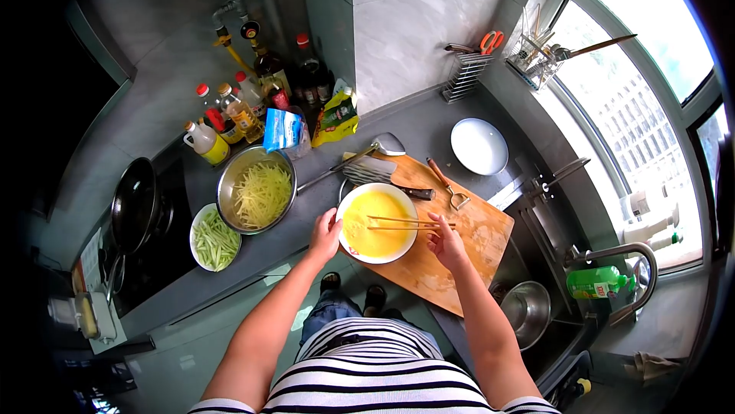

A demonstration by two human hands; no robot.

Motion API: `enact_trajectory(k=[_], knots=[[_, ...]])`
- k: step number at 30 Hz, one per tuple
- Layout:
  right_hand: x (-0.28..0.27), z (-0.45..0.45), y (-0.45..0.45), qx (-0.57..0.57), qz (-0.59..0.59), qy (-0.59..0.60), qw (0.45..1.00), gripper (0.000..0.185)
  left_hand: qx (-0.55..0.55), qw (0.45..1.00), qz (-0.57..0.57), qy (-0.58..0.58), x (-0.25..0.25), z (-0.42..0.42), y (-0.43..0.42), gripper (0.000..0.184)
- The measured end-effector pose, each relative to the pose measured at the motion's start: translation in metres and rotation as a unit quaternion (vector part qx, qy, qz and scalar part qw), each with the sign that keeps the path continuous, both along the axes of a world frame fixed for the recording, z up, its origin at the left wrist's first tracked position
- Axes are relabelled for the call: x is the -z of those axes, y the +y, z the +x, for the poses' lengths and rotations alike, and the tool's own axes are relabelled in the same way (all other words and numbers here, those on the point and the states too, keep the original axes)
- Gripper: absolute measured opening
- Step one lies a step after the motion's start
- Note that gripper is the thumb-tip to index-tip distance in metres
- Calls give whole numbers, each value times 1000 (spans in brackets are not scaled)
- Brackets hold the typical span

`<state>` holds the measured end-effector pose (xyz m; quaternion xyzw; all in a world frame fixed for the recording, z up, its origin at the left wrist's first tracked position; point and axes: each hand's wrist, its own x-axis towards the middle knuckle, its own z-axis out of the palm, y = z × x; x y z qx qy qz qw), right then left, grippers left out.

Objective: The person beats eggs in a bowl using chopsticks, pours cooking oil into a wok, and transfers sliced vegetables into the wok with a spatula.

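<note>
Here, the left hand (327, 235) is gripping the white bowl (379, 261) of yellow liquid (379, 242) near the cutting board (482, 238), while the right hand (445, 242) is pinching two chopsticks (398, 219) over the liquid.

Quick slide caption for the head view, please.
Left hand grips a bowl of yellow liquid; right hand holds chopsticks reaching into it.

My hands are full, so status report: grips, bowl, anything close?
Left grip on bowl; right grip holding chopsticks. Bowl holds yellow liquid. Knife handle and peeler close by on cutting board.
</note>
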<state>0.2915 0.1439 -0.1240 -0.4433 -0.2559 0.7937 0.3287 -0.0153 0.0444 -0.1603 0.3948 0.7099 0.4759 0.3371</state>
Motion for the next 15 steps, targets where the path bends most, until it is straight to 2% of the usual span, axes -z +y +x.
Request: enact_trajectory(k=[3,7,10,14,15], knots=[[-3,-6,0,37,-26,-31,998,36,-9,1000,-6,-9,-14,4,-3,40],[-4,-2,1,103,-13,-45,994,35,2,995,-12,98,-32,8,-2,42],[-4,1,9,194,-9,-159,968,38,5,998,23,63,-37,8,2,42],[-4,16,17,140,15,-190,972,39,23,996,39,81,-63,3,6,40],[-15,13,16,131,17,-237,962,35,30,995,43,81,-73,1,6,40]])
